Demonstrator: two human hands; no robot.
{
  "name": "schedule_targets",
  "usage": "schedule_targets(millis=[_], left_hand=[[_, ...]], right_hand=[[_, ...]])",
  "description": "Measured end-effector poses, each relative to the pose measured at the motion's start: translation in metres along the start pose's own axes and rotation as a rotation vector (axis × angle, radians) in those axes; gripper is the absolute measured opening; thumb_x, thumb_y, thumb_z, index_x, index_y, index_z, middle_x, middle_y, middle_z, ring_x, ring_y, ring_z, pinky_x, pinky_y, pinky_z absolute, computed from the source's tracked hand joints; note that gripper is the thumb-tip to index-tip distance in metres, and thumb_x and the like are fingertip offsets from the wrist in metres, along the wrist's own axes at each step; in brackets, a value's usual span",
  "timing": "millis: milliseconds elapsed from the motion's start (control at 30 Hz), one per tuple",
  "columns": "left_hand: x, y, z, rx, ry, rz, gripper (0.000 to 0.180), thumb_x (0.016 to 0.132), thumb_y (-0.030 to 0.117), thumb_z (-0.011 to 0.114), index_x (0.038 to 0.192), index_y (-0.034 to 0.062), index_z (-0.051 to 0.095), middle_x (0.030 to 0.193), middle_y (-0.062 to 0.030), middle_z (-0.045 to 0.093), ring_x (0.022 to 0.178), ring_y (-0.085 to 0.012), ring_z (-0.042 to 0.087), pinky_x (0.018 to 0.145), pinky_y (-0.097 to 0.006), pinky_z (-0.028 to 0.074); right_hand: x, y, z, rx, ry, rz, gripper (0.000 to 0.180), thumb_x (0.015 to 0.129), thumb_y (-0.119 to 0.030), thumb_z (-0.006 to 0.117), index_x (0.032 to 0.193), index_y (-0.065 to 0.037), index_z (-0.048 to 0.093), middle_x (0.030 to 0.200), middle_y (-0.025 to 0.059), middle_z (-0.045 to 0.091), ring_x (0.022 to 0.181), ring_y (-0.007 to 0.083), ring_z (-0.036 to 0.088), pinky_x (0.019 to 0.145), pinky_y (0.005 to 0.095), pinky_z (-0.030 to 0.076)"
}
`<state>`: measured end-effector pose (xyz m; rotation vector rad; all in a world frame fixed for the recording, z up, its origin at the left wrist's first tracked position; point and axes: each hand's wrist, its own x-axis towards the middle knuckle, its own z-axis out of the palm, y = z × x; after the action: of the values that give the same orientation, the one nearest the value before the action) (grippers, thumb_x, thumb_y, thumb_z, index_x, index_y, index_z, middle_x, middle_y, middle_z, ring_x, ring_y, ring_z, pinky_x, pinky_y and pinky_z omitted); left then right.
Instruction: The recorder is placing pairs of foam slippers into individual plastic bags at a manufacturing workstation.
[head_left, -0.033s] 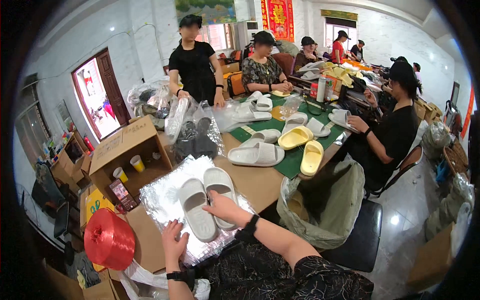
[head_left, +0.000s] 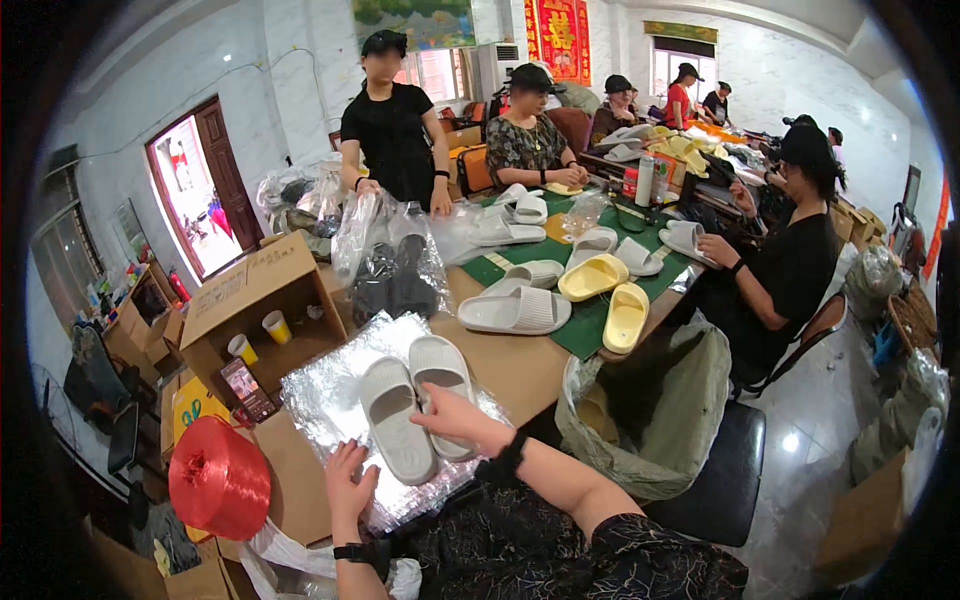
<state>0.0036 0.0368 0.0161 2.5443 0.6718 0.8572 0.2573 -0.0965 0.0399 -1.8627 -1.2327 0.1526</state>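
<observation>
A pair of light grey slippers lies side by side, the left slipper (head_left: 398, 425) and the right slipper (head_left: 440, 362), with toes pointing away from me. They rest on a stack of shiny clear plastic bags (head_left: 318, 385). My right hand (head_left: 462, 418) reaches over the right slipper, its thumb and bent fingers closed at that slipper's inner edge, beside the gap between the pair. Part of its grip is hidden by the hand. Flat on the bags, left of the slippers, is my left hand (head_left: 350, 482), fingers apart and holding nothing.
A red twine roll (head_left: 220, 478), a phone (head_left: 246, 388) and an open carton (head_left: 255, 285) with yellow cups stand left. Grey and yellow slippers (head_left: 592, 278) lie on a green mat (head_left: 580, 340). A sack (head_left: 655, 420) gapes at right. Co-workers handle slippers and bags around the table.
My right fingers have shifted slightly at the right slipper's inner edge. The slippers and my left hand stay in place. Across the table, a co-worker's hands move slightly with the plastic bag.
</observation>
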Motion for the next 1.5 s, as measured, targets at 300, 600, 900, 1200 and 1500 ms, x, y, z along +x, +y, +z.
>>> schedule_targets(millis=[300, 600, 900, 1200, 1500], left_hand=[[0.008, -0.001, 0.007, -0.067, 0.002, -0.018, 0.042, 0.073, 0.022, 0.074, 0.112, 0.0068, 0.070, 0.131, -0.0173, 0.060, 0.130, -0.0390, 0.047, 0.112, -0.050, 0.031], [-0.002, -0.006, -0.003, -0.082, 0.024, -0.070, 0.044, 0.074, 0.028, 0.074, 0.114, 0.0089, 0.069, 0.131, -0.0157, 0.060, 0.131, -0.0371, 0.046, 0.114, -0.052, 0.028], [-0.004, -0.005, -0.001, -0.035, -0.009, -0.036, 0.044, 0.078, 0.032, 0.071, 0.117, 0.0101, 0.069, 0.134, -0.0156, 0.058, 0.132, -0.0361, 0.045, 0.114, -0.052, 0.028], [-0.002, -0.009, -0.001, -0.021, -0.021, -0.069, 0.047, 0.078, 0.031, 0.072, 0.119, 0.0094, 0.068, 0.136, -0.0135, 0.057, 0.135, -0.0343, 0.043, 0.114, -0.051, 0.027], [-0.001, -0.006, -0.003, 0.001, -0.024, -0.063, 0.049, 0.079, 0.035, 0.070, 0.121, 0.0092, 0.067, 0.137, -0.0141, 0.056, 0.136, -0.0333, 0.042, 0.115, -0.050, 0.026]], right_hand=[[-0.098, -0.106, -0.198, 1.303, -0.915, -1.467, 0.029, 0.091, -0.039, 0.068, 0.108, -0.016, 0.068, 0.099, 0.0046, 0.065, 0.087, 0.0198, 0.061, 0.069, 0.0313, 0.050], [-0.059, -0.096, -0.118, 0.378, -0.382, -0.177, 0.040, 0.089, -0.032, 0.068, 0.113, -0.001, 0.066, 0.088, 0.0156, 0.068, 0.074, 0.0285, 0.064, 0.067, 0.0379, 0.052], [0.001, -0.018, 0.028, -0.452, 0.055, 0.021, 0.061, 0.087, -0.056, 0.061, 0.100, 0.004, 0.061, 0.096, 0.0237, 0.063, 0.081, 0.0396, 0.067, 0.072, 0.0454, 0.056], [0.019, 0.001, 0.049, -0.444, 0.166, -0.074, 0.043, 0.088, -0.044, 0.063, 0.090, -0.002, 0.056, 0.075, 0.0173, 0.063, 0.062, 0.0351, 0.066, 0.056, 0.0438, 0.054], [0.034, 0.008, 0.054, -0.374, 0.141, -0.021, 0.035, 0.090, -0.039, 0.059, 0.091, -0.004, 0.056, 0.078, 0.0185, 0.067, 0.068, 0.0383, 0.066, 0.061, 0.0499, 0.053]])
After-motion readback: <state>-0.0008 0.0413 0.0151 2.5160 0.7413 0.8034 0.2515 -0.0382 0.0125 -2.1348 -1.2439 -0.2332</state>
